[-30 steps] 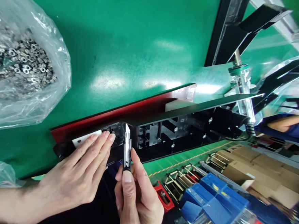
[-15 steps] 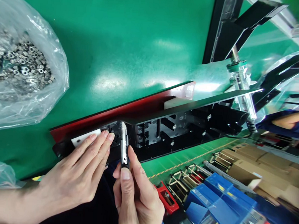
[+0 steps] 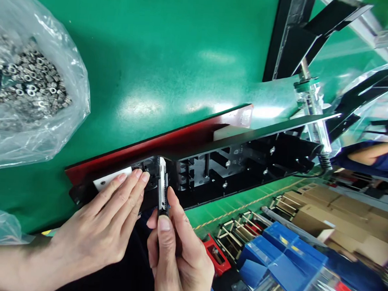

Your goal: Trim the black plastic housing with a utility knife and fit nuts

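Observation:
A long black housing (image 3: 190, 198) lies slantwise across the green mat, open side up, with ribs and small screws inside. My left hand (image 3: 104, 223) lies flat on its near-left end, fingers stretched out, fingertips touching a white plate (image 3: 110, 179) with a small hole. In my right hand (image 3: 176, 250) is a utility knife (image 3: 162, 187), gripped between thumb and fingers. Its blade points away from me and its tip meets the housing near the far wall. Behind the housing stands a long red panel (image 3: 154, 140) with a black edge.
A clear plastic bag of small metal nuts (image 3: 39, 77) sits at the left. At the right are a clear cylindrical tool (image 3: 312, 109) and black brackets (image 3: 301, 42). Beyond the bench edge are blue boxes (image 3: 282, 253), cardboard (image 3: 345, 218) and another person's arm (image 3: 376, 151).
The knife in my right hand has shifted very slightly, its tip a little to the right. My left hand stays on the housing almost unmoved.

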Tool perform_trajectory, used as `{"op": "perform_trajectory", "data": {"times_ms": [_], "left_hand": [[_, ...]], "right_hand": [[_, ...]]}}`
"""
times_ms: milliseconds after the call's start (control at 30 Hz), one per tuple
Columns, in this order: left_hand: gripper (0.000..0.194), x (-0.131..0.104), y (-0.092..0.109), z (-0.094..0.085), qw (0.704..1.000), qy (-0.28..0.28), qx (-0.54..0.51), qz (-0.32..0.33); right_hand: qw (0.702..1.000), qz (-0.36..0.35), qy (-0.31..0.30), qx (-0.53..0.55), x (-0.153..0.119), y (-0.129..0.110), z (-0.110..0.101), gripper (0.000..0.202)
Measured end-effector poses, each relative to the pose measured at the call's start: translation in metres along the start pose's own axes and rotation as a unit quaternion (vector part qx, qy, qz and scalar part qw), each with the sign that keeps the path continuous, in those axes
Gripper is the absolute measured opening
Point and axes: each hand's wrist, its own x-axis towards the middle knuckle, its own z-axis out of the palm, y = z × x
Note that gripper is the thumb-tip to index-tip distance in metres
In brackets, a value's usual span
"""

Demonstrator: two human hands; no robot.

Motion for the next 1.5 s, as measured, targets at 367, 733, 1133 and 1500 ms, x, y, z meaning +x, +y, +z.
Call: {"op": "perform_trajectory", "data": {"times_ms": [367,733,1133,1500], "left_hand": [[0.047,-0.004,-0.001,0.002,0.999,-0.011,0.031,0.004],[0.047,-0.003,0.000,0.003,1.000,-0.002,0.024,0.007],[0.042,-0.001,-0.001,0.003,1.000,0.013,0.020,0.011],[0.046,0.014,0.004,-0.007,0.996,0.069,-0.030,-0.039]], "right_hand": [[0.899,-0.201,-0.091,-0.379,0.029,-0.039,-0.039,0.046],[0.875,-0.251,-0.112,-0.399,0.037,-0.034,-0.047,0.047],[0.882,-0.272,-0.131,-0.362,0.042,-0.034,-0.054,0.041],[0.848,-0.273,-0.160,-0.425,0.043,-0.033,-0.062,0.047]]}}
